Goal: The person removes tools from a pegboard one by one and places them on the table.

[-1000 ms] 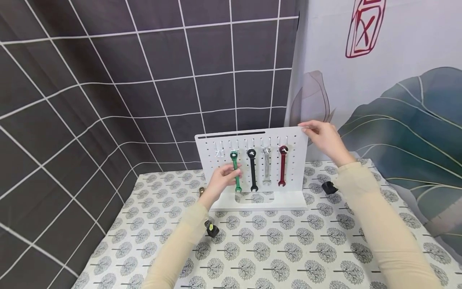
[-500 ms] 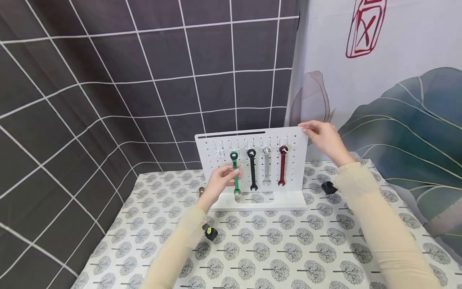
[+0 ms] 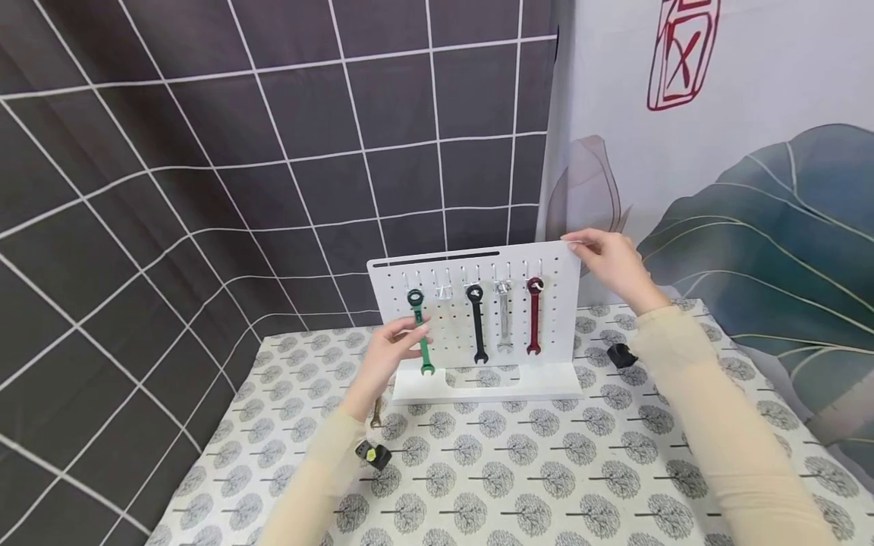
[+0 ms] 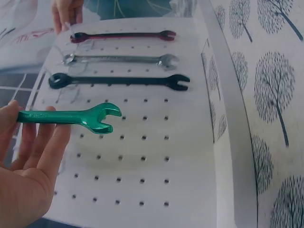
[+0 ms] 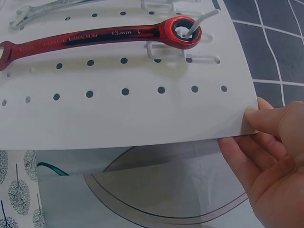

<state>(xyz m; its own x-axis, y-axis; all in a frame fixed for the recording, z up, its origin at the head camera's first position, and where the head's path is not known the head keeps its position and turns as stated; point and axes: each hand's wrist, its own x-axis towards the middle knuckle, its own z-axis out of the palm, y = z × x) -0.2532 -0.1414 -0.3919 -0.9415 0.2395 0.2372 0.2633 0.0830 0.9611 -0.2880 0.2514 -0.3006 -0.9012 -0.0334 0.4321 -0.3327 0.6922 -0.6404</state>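
Note:
My left hand [image 3: 384, 356] holds a green combination wrench [image 3: 424, 350] between thumb and fingers, in front of the white pegboard [image 3: 451, 337]. In the left wrist view the green wrench's open end points away from the hand; its ring end is out of sight. In the head view that ring lies over the leftmost hook, and whether it touches the hook I cannot tell. A black wrench [image 3: 478, 326], a silver wrench [image 3: 504, 318] and a red wrench [image 3: 534, 318] hang on hooks. My right hand [image 3: 608, 262] pinches the board's upper right corner.
A bare hook [image 3: 444, 291] sits left of the black wrench. Partly behind the left wrist, a brass-coloured wrench [image 3: 376, 414] lies on the tree-patterned tablecloth [image 3: 492, 455]. Behind the board hangs a dark gridded curtain [image 3: 314, 182].
The green wrench has come off the second hook and moved left with my left hand, towards the leftmost hook. My right hand stays at the board's corner. The brass-coloured wrench shows more.

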